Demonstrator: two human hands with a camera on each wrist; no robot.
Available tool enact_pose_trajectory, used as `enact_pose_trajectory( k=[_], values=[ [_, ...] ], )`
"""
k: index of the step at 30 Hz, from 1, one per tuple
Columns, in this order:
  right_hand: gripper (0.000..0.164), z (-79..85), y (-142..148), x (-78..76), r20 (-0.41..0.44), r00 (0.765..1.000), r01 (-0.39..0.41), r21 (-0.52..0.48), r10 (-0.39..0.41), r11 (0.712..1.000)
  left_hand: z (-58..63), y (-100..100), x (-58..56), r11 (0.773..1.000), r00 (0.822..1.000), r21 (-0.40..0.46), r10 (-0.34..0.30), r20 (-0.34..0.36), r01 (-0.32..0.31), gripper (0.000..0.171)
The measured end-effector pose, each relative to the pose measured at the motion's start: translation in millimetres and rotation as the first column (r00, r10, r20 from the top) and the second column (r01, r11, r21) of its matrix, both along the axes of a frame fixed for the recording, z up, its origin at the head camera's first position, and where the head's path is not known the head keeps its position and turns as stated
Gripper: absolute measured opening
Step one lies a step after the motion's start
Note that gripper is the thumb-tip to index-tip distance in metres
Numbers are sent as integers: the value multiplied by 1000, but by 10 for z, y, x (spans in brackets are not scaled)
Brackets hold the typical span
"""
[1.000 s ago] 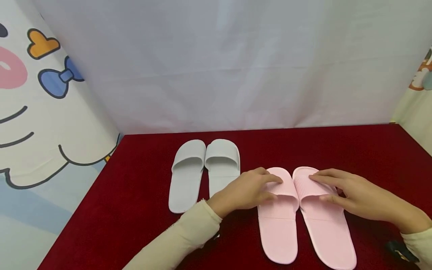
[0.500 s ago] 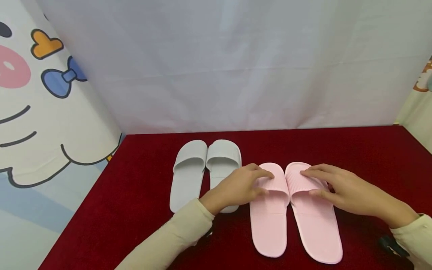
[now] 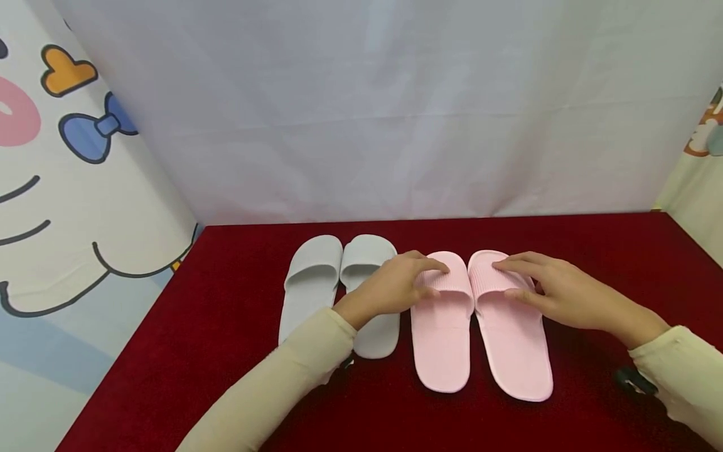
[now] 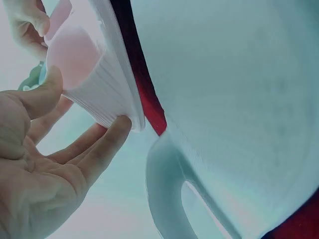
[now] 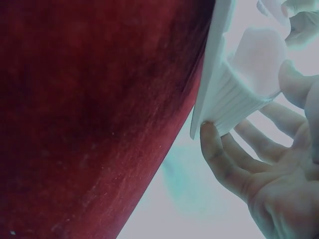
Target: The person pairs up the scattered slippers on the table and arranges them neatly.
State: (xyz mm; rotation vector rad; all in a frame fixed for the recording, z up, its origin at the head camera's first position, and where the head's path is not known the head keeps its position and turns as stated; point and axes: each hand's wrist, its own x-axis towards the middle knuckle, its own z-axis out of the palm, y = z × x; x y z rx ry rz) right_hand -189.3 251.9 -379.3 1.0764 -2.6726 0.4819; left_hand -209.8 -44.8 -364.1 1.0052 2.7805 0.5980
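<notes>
A pair of pink slippers lies on the red cloth in the head view, toes pointing away and touching each other near the straps. My left hand [image 3: 392, 282] grips the strap of the left pink slipper [image 3: 443, 345], thumb at the strap's opening and fingers over its outer side. On the right pink slipper [image 3: 516, 355], my right hand [image 3: 565, 292] holds the strap in the same way. Both wrist views show thumb and fingers spanning the ribbed straps. Just left stand a left white slipper [image 3: 307, 298] and a right white slipper [image 3: 375, 339], partly covered by my left arm.
Red cloth [image 3: 181, 376] covers the table, whose far edge meets a white curtain [image 3: 361, 125]. A cartoon-printed sheet [image 3: 113, 207] hangs along the left side. A small black object [image 3: 635, 380] shows under my right wrist.
Both hands have slid the pink slippers away from me and somewhat left, closer alongside the white pair. The white slippers stay where they were.
</notes>
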Motion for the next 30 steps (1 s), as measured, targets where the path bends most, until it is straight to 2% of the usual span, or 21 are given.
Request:
enact_pose_trajectory(
  k=[9, 15, 25, 30],
  values=[
    [44, 10, -45, -219, 31, 1000, 1, -22, -1, 1000, 72, 26, -264, 998, 1000, -54, -13, -12, 12, 39],
    [41, 15, -61, -357, 33, 999, -7, -5, 7, 1000, 54, 52, -414, 998, 1000, -67, -1, 9, 1, 40],
    [37, -3, -155, -554, 98, 995, -12, -9, 13, 1000, -21, 29, -525, 995, 996, -57, 78, 33, -76, 40],
    [37, -24, -181, -611, 156, 988, -6, -6, 7, 1000, -22, 26, -531, 991, 990, -72, 119, 72, -114, 41]
  ],
)
